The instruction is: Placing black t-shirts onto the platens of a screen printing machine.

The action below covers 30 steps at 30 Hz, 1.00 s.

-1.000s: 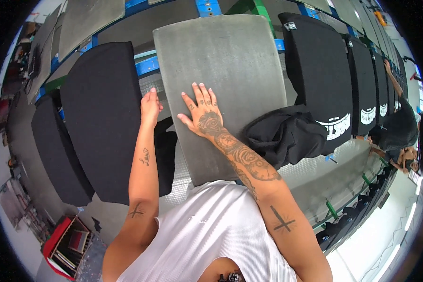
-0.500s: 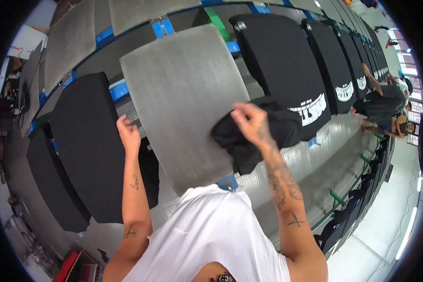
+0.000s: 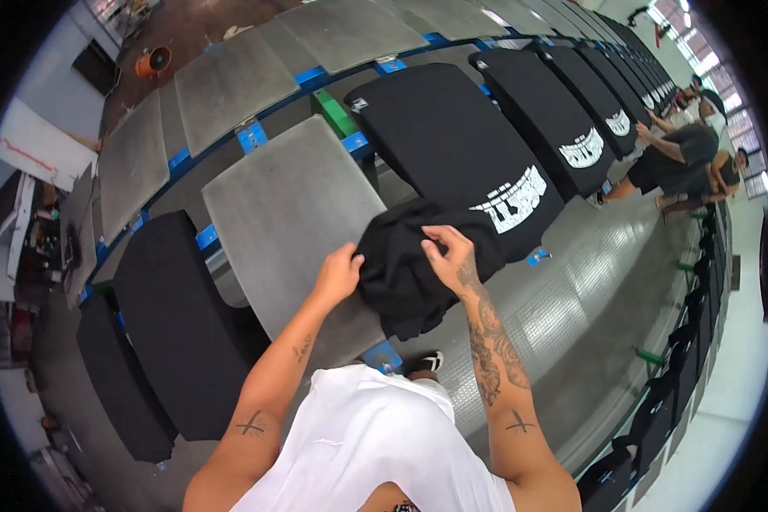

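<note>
A bunched black shirt lies over the near right corner of a bare grey metal platen. At the bundle's left edge is my left hand, its fingers curled closed on the cloth. My right hand is over the right part of the bundle, fingers bent, with a gap between thumb and fingertips. To the right, a black shirt with a white print is stretched flat on its own platen. Another smooth black shirt covers the platen on the left.
More printed black shirts line the row to the right, where people stand beside it. Bare platens run along the far side on blue brackets. A shiny floor strip lies at right. An orange fan stands far back.
My left hand has moved right, from beside the left platen to the bundled shirt. The view has shifted, showing more of the far row. My right hand stays at the bundle.
</note>
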Available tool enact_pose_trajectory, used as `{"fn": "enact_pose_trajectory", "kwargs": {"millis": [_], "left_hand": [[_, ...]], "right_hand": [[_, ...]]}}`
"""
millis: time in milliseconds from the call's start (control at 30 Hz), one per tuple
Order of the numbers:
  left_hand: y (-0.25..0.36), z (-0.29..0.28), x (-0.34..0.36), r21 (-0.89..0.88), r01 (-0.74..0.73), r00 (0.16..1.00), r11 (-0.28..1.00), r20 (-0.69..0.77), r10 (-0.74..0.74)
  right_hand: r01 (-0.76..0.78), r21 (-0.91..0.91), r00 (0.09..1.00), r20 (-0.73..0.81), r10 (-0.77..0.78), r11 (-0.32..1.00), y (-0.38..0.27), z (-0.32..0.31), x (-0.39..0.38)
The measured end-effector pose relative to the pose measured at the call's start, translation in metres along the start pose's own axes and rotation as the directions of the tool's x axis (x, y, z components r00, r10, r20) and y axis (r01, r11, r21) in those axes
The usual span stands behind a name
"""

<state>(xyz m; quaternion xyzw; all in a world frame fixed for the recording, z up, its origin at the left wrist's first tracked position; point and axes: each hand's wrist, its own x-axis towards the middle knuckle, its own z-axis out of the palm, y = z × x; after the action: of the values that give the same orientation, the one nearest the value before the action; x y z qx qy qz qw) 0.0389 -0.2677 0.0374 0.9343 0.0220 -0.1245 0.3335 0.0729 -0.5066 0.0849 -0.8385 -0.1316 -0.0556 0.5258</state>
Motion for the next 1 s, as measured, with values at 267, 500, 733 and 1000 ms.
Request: {"fn": "enact_pose_trajectory", "kwargs": {"millis": [267,500,733,1000], "left_hand": [[0.22,-0.081,-0.051,-0.758,-0.428,0.894,0.492,-0.275,0.355],[0.347,-0.067,-0.114,-0.573,-0.553,0.706,0.605,0.063,0.705],[0.461,-0.012,-0.111,-0.03,-0.94,0.34,0.339,-0.071,0.938],[0.523,0.026,-0.098,-0.661,-0.591,0.546,0.462,0.095,0.833]], "right_hand": [[0.381,0.191,0.91,0.094,-0.403,0.905,-0.084,-0.09,-0.031],[0.276,0.202,0.951,-0.201,-0.236,0.94,-0.081,-0.227,-0.093],[0.243,-0.14,0.922,-0.276,-0.273,0.96,-0.103,-0.375,-0.164],[-0.11,-0.241,0.994,-0.027,0.107,0.964,-0.071,-0.448,-0.239]]}}
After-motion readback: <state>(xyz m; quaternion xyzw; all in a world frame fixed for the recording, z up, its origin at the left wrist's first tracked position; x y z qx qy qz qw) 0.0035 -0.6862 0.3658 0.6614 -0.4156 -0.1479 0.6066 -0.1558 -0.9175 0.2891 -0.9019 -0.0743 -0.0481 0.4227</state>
